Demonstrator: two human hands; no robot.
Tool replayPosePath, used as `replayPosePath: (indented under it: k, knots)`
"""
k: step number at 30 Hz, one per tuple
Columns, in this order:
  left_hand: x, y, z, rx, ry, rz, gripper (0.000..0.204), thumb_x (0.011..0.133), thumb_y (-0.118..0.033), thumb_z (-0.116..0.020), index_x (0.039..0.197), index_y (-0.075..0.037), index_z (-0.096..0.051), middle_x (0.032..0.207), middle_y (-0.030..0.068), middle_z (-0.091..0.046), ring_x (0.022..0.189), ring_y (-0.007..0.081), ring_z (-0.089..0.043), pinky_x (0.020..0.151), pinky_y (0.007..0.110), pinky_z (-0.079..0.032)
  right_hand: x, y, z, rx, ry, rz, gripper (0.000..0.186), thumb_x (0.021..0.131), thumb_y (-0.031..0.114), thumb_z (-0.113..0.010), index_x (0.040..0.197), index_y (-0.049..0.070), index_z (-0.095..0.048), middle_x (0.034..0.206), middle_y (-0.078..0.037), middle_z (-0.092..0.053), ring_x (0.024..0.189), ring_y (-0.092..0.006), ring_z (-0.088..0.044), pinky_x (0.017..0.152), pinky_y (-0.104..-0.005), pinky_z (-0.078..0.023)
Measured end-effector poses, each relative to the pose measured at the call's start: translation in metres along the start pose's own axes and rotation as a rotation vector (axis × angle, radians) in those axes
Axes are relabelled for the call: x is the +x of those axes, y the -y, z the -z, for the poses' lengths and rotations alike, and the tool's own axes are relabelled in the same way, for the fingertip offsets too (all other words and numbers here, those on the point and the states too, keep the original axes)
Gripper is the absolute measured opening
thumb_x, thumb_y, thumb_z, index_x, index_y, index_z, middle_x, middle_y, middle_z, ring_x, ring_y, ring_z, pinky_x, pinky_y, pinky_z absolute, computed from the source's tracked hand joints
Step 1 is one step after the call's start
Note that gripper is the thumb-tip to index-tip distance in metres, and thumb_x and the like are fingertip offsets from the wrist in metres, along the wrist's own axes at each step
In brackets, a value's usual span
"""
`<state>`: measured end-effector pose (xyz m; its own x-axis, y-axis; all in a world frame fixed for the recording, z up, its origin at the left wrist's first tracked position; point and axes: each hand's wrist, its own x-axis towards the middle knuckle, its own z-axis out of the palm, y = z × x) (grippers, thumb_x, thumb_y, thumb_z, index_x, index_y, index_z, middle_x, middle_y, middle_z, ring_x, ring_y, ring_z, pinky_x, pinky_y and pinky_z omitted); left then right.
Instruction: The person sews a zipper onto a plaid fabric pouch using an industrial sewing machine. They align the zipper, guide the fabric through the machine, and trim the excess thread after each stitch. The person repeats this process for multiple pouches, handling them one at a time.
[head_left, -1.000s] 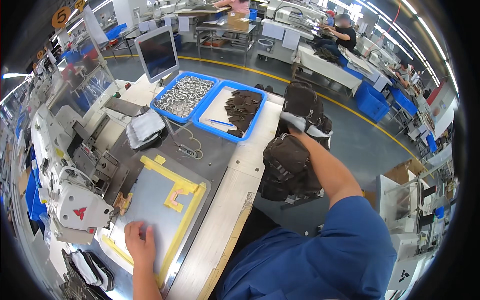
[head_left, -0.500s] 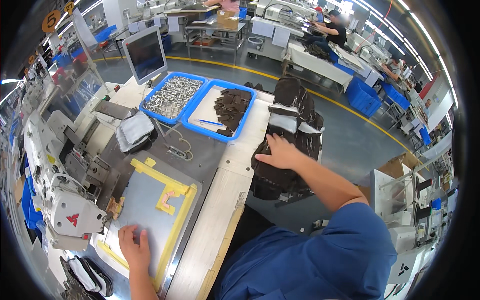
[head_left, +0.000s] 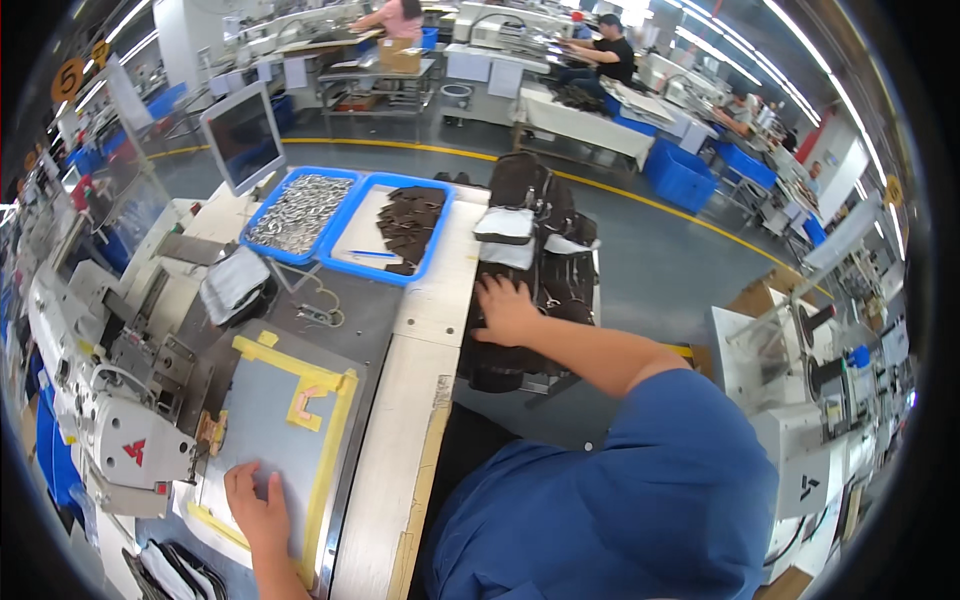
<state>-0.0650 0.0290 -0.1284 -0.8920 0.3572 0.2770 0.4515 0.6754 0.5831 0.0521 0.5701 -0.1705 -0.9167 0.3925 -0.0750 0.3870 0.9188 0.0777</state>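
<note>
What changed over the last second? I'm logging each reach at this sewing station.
The right hand came down from holding up a dark piece and now lies flat on the stack of dark bags. The left hand stayed pressed on the grey plate with yellow tape.

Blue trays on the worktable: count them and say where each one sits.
2. One blue tray holds shiny metal parts, beside the monitor. The other blue tray, touching its right side, holds dark brown pieces. Bins elsewhere in the hall are not counted.
</note>
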Motion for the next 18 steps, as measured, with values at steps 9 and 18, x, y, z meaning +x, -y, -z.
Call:
replayPosePath:
  k: [9,18]
  knots:
    - [-0.002,-0.001,0.006,-0.003,0.026,-0.005,0.034,0.086,-0.006,-0.075,0.117,0.001,-0.065,0.120,0.0164,-0.060,0.102,0.0342,-0.058,0.086,0.042,-0.049,0.064,-0.093,0.011,0.383,-0.206,0.073,0.060,0.094,0.028,-0.066,0.141,-0.008,-0.057,0.145,-0.028,-0.059,0.136,-0.0424,-0.056,0.118,-0.0458,-0.044]
    - [0.003,-0.009,-0.001,0.001,0.014,0.033,0.033,0.085,-0.007,-0.076,0.116,0.000,-0.066,0.120,0.0169,-0.061,0.104,0.0354,-0.060,0.087,0.042,-0.051,0.131,-0.152,0.054,-0.238,-0.369,-0.307,0.077,0.096,0.044,-0.071,0.161,0.015,-0.042,0.172,-0.009,-0.033,0.159,-0.0377,-0.027,0.124,-0.0686,-0.022]
